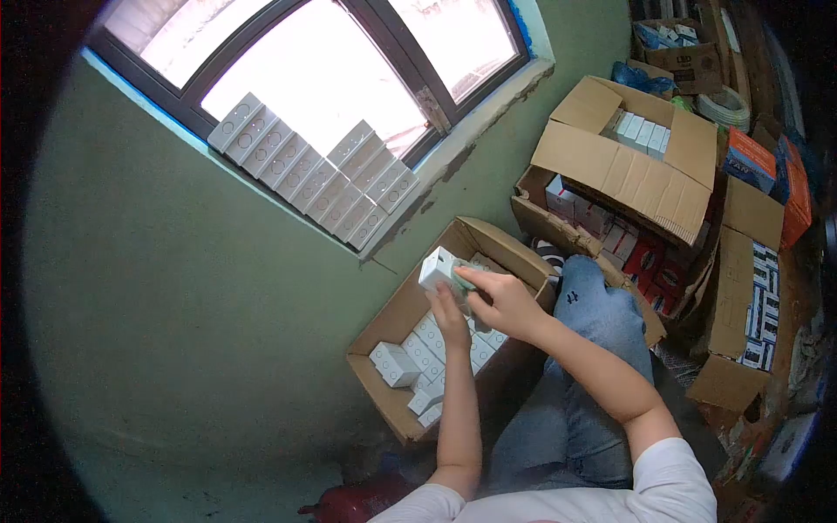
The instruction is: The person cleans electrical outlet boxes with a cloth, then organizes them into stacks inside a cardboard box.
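Note:
My left hand point(451, 315) holds a small white box point(438, 269) from below, above an open cardboard box point(390, 324). My right hand point(501, 301) is at the right side of the white box, fingers pressed against it and a pale green thing point(466, 281) too small to make out. Below both hands, several white boxes point(395, 363) with round marks lie in the cardboard box, some tilted. My hands hide part of its contents.
White boxes point(301, 170) stand in stepped rows on the window sill. To the right are an open carton point(628, 174) with white boxes, a lower carton point(558, 227) with red and white packs, and another carton point(732, 331). A red object point(357, 503) lies at the bottom.

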### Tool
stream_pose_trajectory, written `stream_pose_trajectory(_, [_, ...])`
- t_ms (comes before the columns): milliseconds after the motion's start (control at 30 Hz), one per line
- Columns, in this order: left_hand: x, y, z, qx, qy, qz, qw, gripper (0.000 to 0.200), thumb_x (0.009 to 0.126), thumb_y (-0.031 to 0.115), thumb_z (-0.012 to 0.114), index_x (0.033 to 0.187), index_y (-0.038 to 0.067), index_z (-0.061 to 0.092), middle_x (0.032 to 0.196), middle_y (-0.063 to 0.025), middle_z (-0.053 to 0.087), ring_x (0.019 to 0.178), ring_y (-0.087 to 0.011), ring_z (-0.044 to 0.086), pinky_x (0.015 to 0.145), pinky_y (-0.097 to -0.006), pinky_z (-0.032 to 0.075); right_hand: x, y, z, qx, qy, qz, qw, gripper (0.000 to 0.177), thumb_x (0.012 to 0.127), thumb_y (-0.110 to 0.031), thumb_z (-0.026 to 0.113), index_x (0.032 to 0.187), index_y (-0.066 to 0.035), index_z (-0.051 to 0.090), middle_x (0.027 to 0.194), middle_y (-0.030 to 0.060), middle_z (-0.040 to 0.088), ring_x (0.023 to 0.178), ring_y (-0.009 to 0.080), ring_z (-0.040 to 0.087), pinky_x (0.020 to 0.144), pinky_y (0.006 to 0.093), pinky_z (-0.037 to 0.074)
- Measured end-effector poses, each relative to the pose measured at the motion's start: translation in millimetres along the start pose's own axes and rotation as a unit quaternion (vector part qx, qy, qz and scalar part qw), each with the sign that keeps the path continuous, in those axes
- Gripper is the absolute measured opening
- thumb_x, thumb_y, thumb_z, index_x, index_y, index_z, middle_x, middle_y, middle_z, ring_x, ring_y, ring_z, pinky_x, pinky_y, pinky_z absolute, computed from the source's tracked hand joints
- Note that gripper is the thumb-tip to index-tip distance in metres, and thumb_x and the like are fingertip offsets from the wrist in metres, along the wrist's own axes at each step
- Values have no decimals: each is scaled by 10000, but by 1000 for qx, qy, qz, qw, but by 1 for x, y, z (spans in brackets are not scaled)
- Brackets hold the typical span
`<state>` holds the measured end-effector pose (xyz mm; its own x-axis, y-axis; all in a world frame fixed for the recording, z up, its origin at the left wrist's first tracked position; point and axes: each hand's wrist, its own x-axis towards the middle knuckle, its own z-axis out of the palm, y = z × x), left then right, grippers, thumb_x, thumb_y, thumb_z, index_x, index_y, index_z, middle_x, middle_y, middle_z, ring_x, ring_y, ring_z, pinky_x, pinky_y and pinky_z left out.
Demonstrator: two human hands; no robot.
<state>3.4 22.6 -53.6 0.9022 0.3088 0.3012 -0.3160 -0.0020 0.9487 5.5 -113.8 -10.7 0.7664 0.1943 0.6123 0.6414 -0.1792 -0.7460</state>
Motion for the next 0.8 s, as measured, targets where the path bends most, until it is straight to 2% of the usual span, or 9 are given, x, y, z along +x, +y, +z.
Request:
stream_pose_trajectory(33, [-1,2,1,-45,6,-32,998,529,1045,398,385,1383,-7,351,1288,-134,512,1168,-220,509,999,-351,392,-1,0,1,-16,4,-46,999,402,849,-124,559,1216,34,589,1086,261,646,924,394,644,845,446,510])
stream_pose_trajectory(100, [-4,8,1,0,-22,-56,998,485,1055,385,368,1345,0,425,1245,-111,554,1125,-196,546,976,-343,420,1,-3,-3,-53,-14,-18,998,422,844,-108,563,1242,36,567,1142,254,630,948,396,636,867,446,504])
stream_pose_trajectory(200, [-9,19,13,-45,-43,-102,993,477,1051,404,378,1284,9,509,1203,-92,585,1104,-191,572,948,-342,455,7,-3,-12,-80,-27,-13,996,442,838,-113,581,1258,20,555,1185,235,623,958,396,631,879,442,504])
stream_pose_trajectory(300, [-1,11,7,-157,-36,-199,967,455,1045,405,391,1263,33,535,1189,-90,600,1084,-202,597,914,-351,493,2,0,-12,-83,-69,-45,993,442,832,-116,604,1259,-11,563,1220,201,618,953,386,628,876,431,510])
stream_pose_trajectory(467, [5,11,-2,-210,-40,-250,944,417,1047,397,379,1273,87,542,1161,-68,622,1041,-185,621,876,-349,520,3,2,-14,-132,-158,-73,976,447,802,-70,627,1248,-56,595,1271,132,611,928,325,619,844,391,522])
stream_pose_trajectory(567, [-4,14,6,-176,-22,-292,940,436,1051,405,340,1300,98,524,1170,-58,624,1045,-172,622,896,-347,510,7,11,-18,-202,-67,-51,976,434,795,-71,627,1229,-78,614,1271,108,618,897,309,610,825,370,524])
stream_pose_trajectory(633, [-3,6,7,-198,-49,-286,936,436,1053,402,325,1308,104,514,1170,-62,620,1056,-178,616,907,-342,509,4,13,-16,-187,-64,-49,979,431,785,-85,641,1216,-102,632,1274,76,623,851,298,586,826,359,516])
stream_pose_trajectory(700, [-1,11,9,-206,-16,-308,929,444,1053,407,309,1300,102,515,1160,-64,619,1057,-183,613,904,-342,512,2,9,-12,-166,-67,-79,981,475,762,-90,664,1236,-102,628,1271,62,629,840,289,564,835,364,507])
stream_pose_trajectory(800, [3,15,-1,-244,-38,-301,921,437,1049,414,312,1256,104,541,1150,-68,623,1056,-188,616,886,-356,524,0,-4,-11,-142,-67,-96,983,384,784,-142,656,1167,-113,664,1194,45,665,929,308,542,861,398,484])
